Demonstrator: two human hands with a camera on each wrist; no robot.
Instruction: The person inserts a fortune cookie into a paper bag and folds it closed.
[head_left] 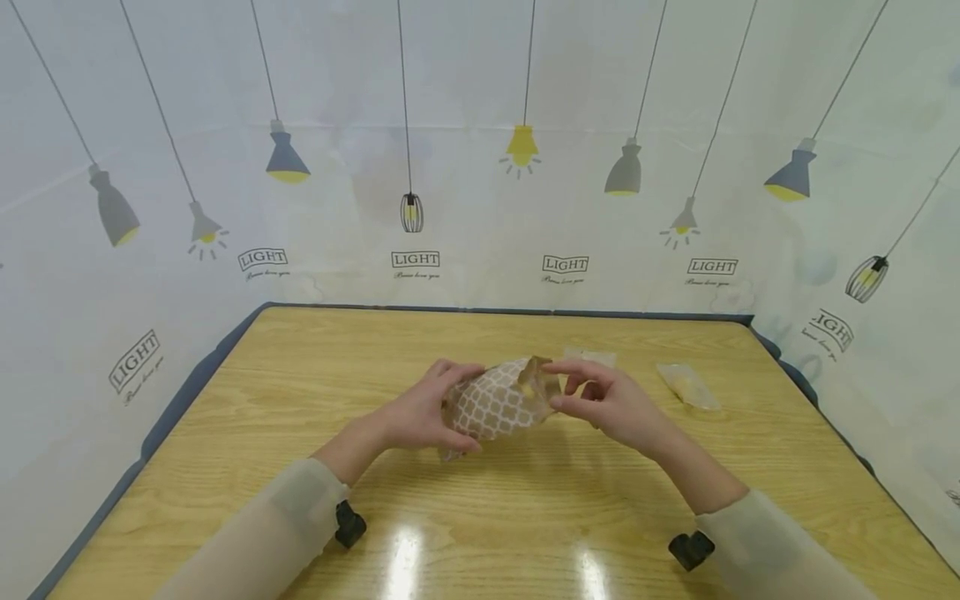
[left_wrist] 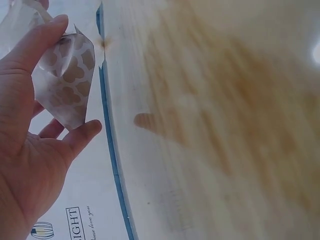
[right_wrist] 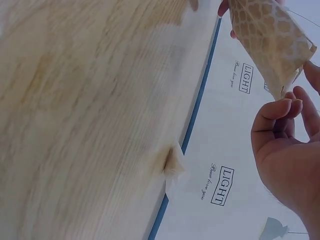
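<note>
Bag of brown paper with white lattice print [head_left: 491, 404] tilts above the glossy yellowish wooden table [head_left: 480, 517] between my hands. My left hand [head_left: 423, 408] is curled round one end; my right hand [head_left: 611, 408], fingers bent, holds its open mouth's edge. A translucent packet [head_left: 688, 386] lies rightward.

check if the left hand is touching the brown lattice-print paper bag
Touching: the head view shows the left hand gripping the brown lattice-print paper bag between its thumb and fingers.
</note>
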